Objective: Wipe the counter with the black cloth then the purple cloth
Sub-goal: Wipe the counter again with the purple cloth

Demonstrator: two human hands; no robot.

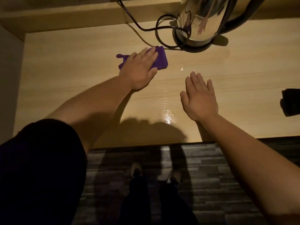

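The purple cloth (pixel 160 60) lies folded on the light wooden counter (pixel 81 82), just left of the kettle. My left hand (pixel 140 69) lies flat on top of it, fingers together, pressing it down and covering its left half. My right hand (pixel 200 98) hovers flat over the counter's middle, fingers apart, holding nothing. The black cloth (pixel 291 102) sits bunched at the right edge of the view, apart from both hands. A wet sheen shows on the wood between the hands.
A steel kettle (pixel 199 25) on its base stands at the back, its black cord (pixel 155 28) looping close to the purple cloth. A raised ledge (pixel 65 15) runs along the back, a wall to the left. My feet and dark floor (pixel 203 159) lie below the counter's front edge.
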